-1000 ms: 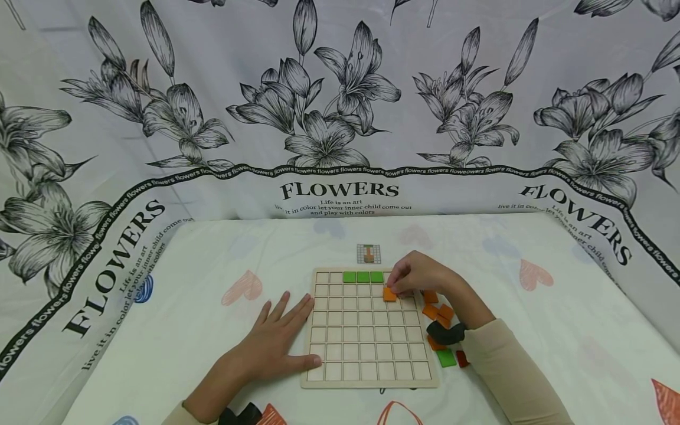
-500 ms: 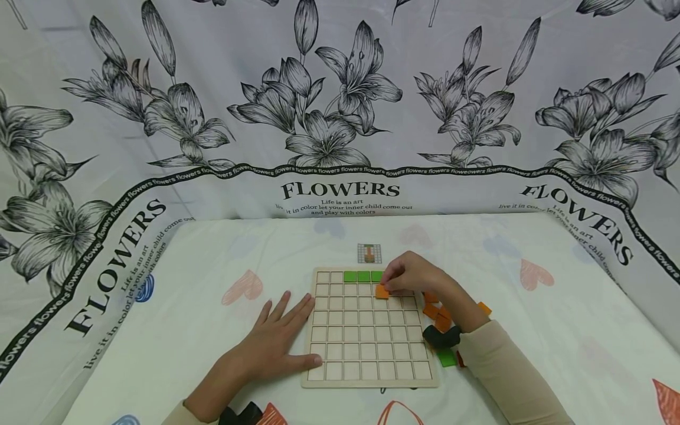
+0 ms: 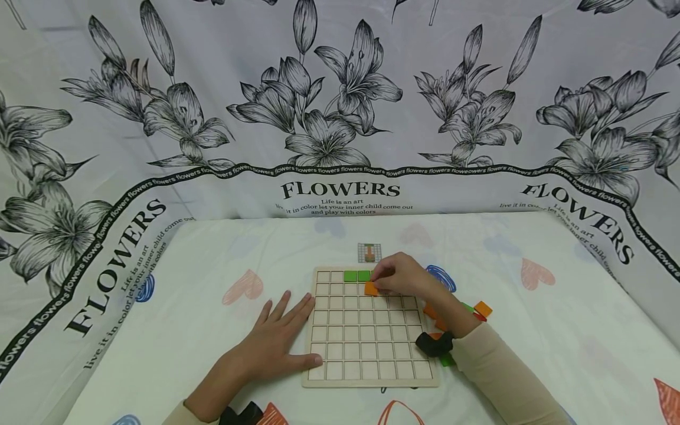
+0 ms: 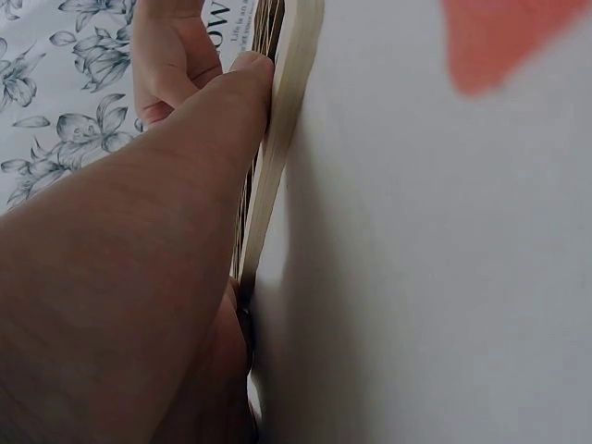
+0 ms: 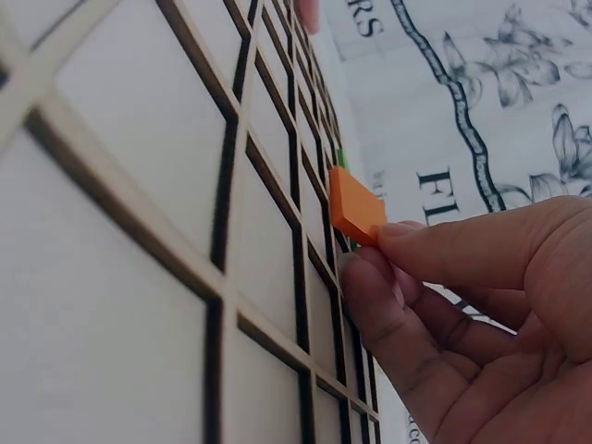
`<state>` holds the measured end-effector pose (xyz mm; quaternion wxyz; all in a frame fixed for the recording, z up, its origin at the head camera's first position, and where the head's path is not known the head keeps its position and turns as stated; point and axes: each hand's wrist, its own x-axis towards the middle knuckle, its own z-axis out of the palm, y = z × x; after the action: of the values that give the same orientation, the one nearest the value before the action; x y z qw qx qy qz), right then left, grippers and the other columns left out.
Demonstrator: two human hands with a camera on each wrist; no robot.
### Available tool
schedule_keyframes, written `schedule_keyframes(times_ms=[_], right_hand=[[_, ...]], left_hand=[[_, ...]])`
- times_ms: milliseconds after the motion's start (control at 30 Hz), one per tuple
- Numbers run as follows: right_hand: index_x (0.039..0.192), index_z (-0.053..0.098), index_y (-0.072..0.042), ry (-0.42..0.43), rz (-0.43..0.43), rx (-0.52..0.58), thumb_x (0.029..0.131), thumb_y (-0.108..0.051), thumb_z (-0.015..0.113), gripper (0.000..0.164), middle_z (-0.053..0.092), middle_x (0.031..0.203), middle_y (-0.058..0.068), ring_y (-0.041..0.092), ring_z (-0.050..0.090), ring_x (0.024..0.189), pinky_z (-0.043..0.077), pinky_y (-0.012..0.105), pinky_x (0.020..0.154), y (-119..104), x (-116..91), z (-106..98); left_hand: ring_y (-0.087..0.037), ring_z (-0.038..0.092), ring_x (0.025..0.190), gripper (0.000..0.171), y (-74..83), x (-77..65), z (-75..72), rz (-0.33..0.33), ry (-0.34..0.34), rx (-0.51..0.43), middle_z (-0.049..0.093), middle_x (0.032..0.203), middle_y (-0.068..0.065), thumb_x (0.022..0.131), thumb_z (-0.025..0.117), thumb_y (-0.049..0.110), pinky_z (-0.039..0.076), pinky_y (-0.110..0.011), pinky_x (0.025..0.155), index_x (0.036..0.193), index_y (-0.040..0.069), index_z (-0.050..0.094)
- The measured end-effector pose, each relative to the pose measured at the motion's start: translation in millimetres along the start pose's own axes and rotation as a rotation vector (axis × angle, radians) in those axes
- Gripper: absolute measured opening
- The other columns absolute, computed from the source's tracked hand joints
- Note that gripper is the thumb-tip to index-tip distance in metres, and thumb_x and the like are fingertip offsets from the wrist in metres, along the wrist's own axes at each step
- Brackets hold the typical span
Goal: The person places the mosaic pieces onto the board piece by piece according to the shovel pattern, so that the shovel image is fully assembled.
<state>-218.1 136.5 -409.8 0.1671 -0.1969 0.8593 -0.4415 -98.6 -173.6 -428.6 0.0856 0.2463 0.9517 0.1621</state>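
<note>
A wooden grid board [image 3: 369,336] lies on the table, with green square tiles [image 3: 357,276] in its far row. My right hand [image 3: 401,274] pinches an orange square tile [image 3: 370,288] between thumb and fingers over the second row. In the right wrist view the orange tile [image 5: 356,205] is tilted and held by one corner, close to the grid. My left hand [image 3: 273,342] is spread flat at the board's left side, its thumb resting on the frame. The left wrist view shows that thumb [image 4: 248,69] against the board's edge [image 4: 282,139].
Loose orange, green and red tiles [image 3: 482,309] lie right of the board, partly hidden by the right forearm and its black wrist strap [image 3: 434,344]. A small pattern card [image 3: 369,252] lies beyond the board. A flower-printed cloth [image 3: 340,106] hangs behind.
My right hand has moved left along the second row with the orange tile, now covering the rightmost green tile. More loose tiles show past the forearm. My left hand has stayed still.
</note>
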Motion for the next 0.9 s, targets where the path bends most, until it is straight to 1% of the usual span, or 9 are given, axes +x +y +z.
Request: schedule_keyframes(times_ms=[100,233,433,633,767,900], right_hand=[[0.093,0.074,-0.002,0.012,0.027,0.035,0.091,-0.002,0.072,0.004,0.071,0.081,0.003,0.018,0.068,0.073,0.056,0.033,0.068,-1.5,0.8,3.2],[0.093,0.073,-0.001,0.026,0.044,0.054,0.090,-0.003,0.073,0.003,0.071,0.079,0.003,0.019,0.067,0.072,0.055,0.033,0.067,-3.5,1.6,5.8],[0.094,0.073,-0.002,0.022,0.046,0.060,0.090,-0.004,0.073,0.004,0.071,0.082,0.002,0.018,0.069,0.075,0.057,0.033,0.068,-2.8,3.0,7.6],[0.090,0.074,-0.004,0.033,0.042,0.055,0.088,-0.002,0.075,0.004,0.071,0.084,0.001,0.017,0.069,0.075,0.058,0.032,0.070,-3.8,3.6,10.3],[0.090,0.074,-0.007,0.037,0.038,0.047,0.088,-0.002,0.075,0.005,0.071,0.085,0.000,0.016,0.068,0.077,0.057,0.032,0.071,-4.8,3.2,11.9],[0.091,0.074,-0.006,0.037,0.020,0.038,0.089,-0.002,0.074,0.005,0.071,0.085,0.000,0.016,0.068,0.078,0.057,0.031,0.071,-4.1,3.2,12.5]], left_hand=[[-0.038,0.005,0.151,0.105,-0.3,0.0,0.4,-0.003,-0.002,-0.001,0.019,0.166,-0.001,0.085,0.051,0.079,0.004,-0.065,0.115,0.161,0.013,0.023],[-0.038,0.005,0.151,0.105,-1.2,0.3,1.3,-0.004,-0.002,-0.001,0.019,0.166,0.000,0.085,0.050,0.080,0.004,-0.065,0.115,0.161,0.013,0.023],[-0.038,0.005,0.151,0.105,-1.9,0.9,1.9,-0.002,-0.001,0.004,0.019,0.166,0.000,0.085,0.050,0.081,0.004,-0.066,0.115,0.161,0.014,0.023],[-0.038,0.005,0.151,0.105,-1.6,1.4,1.8,-0.007,-0.006,0.003,0.019,0.166,0.000,0.085,0.049,0.081,0.004,-0.066,0.115,0.161,0.014,0.023],[-0.038,0.004,0.151,0.105,-1.4,1.1,1.7,-0.010,-0.011,0.000,0.019,0.166,0.000,0.085,0.049,0.081,0.004,-0.065,0.115,0.161,0.014,0.022],[-0.038,0.005,0.151,0.104,-1.3,0.8,1.5,-0.007,-0.006,0.006,0.019,0.166,0.000,0.085,0.049,0.081,0.004,-0.066,0.115,0.161,0.014,0.023]])
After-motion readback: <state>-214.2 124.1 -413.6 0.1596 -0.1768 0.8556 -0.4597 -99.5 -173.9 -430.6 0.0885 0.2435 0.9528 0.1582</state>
